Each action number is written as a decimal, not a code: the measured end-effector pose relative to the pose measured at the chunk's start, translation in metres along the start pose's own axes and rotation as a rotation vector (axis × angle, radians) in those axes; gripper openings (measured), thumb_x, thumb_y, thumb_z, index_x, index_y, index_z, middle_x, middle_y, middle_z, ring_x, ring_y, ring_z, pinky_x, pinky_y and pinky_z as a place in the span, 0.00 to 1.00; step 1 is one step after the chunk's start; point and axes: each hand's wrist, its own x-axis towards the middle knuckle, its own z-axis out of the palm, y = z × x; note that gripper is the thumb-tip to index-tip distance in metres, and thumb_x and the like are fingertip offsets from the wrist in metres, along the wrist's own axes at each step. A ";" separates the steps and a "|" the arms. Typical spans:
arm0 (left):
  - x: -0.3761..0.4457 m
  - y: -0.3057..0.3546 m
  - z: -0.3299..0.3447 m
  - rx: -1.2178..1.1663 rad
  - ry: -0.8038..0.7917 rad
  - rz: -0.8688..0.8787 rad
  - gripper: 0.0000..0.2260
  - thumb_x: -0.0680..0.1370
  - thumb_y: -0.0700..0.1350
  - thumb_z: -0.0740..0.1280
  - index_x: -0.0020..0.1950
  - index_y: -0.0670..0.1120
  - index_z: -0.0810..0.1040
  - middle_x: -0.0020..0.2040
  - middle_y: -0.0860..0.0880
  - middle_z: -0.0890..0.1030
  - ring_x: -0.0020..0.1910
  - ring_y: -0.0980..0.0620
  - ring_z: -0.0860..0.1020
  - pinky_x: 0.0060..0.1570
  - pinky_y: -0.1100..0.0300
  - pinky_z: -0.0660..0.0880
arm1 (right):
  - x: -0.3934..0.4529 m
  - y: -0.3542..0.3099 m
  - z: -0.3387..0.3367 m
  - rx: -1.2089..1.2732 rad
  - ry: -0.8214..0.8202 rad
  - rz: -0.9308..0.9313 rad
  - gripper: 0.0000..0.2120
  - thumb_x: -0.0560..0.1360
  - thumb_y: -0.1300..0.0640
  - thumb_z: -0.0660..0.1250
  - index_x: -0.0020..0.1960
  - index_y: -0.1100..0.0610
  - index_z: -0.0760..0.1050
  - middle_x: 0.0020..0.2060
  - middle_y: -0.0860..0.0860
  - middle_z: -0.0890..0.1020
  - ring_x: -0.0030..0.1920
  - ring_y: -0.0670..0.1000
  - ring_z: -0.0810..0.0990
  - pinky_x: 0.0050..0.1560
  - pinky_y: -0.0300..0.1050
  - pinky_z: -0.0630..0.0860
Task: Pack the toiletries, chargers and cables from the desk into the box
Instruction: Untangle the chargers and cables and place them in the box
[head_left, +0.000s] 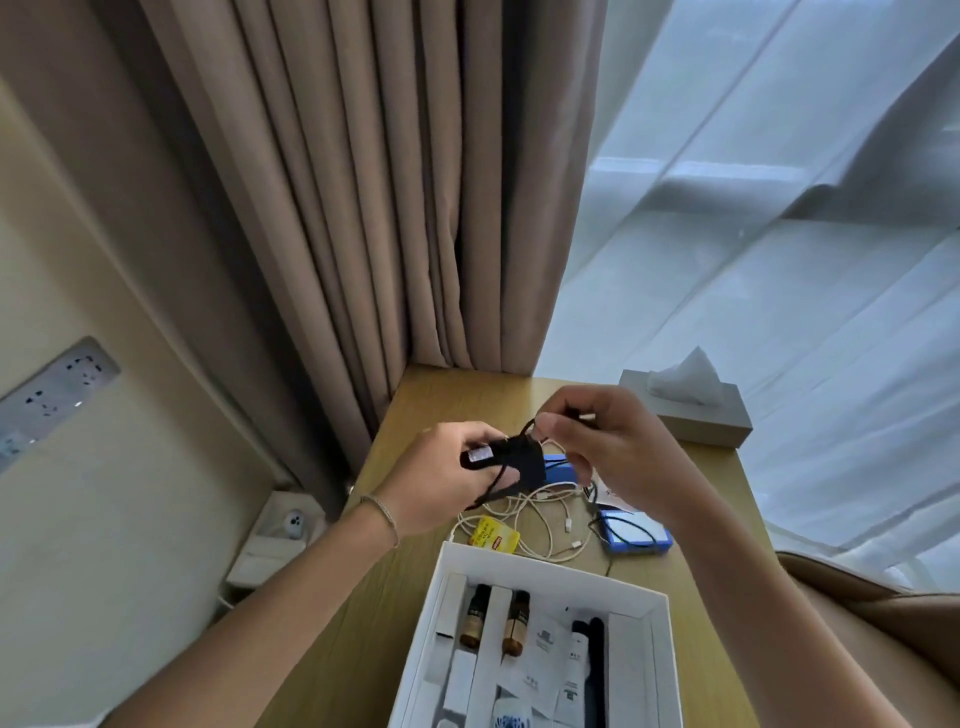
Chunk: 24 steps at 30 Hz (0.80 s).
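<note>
Above the wooden desk (431, 395), my left hand (447, 478) grips a black charger (514, 460) with its black cable bunched around it. My right hand (597, 447) pinches a loop of that same black cable just to the right. Below them on the desk lie tangled white cables (550, 512), a small yellow packet (493, 540) and a blue-and-white flat item (636, 532) with a black cable across it. Nearer to me stands the open white box (556, 569), holding two brown bottles (517, 623), white tubes, sachets and a dark tube.
A grey tissue box (696, 415) stands at the desk's far right corner. Beige curtains hang behind the desk, sheer white ones to the right. A wall socket panel (57, 395) is on the left wall. A brown chair edge (872, 603) shows at right.
</note>
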 end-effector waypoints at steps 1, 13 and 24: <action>-0.002 0.003 0.000 0.011 -0.077 0.018 0.11 0.74 0.45 0.76 0.55 0.53 0.82 0.47 0.55 0.85 0.47 0.58 0.83 0.43 0.67 0.79 | 0.004 0.000 -0.002 -0.109 0.030 -0.022 0.09 0.79 0.58 0.68 0.41 0.51 0.82 0.31 0.46 0.81 0.30 0.46 0.75 0.36 0.41 0.71; -0.002 0.014 -0.012 -0.444 0.203 0.164 0.18 0.70 0.37 0.78 0.55 0.49 0.76 0.46 0.49 0.85 0.47 0.51 0.84 0.45 0.59 0.81 | -0.017 0.065 0.041 0.165 -0.042 0.376 0.15 0.84 0.54 0.59 0.53 0.58 0.83 0.30 0.48 0.79 0.24 0.45 0.67 0.25 0.37 0.64; -0.006 -0.017 -0.002 0.159 0.190 0.033 0.13 0.72 0.42 0.77 0.48 0.55 0.76 0.44 0.58 0.82 0.43 0.59 0.81 0.40 0.70 0.77 | -0.039 -0.034 0.030 -0.677 -0.088 -0.057 0.11 0.82 0.52 0.60 0.41 0.45 0.73 0.26 0.41 0.74 0.31 0.42 0.75 0.30 0.36 0.69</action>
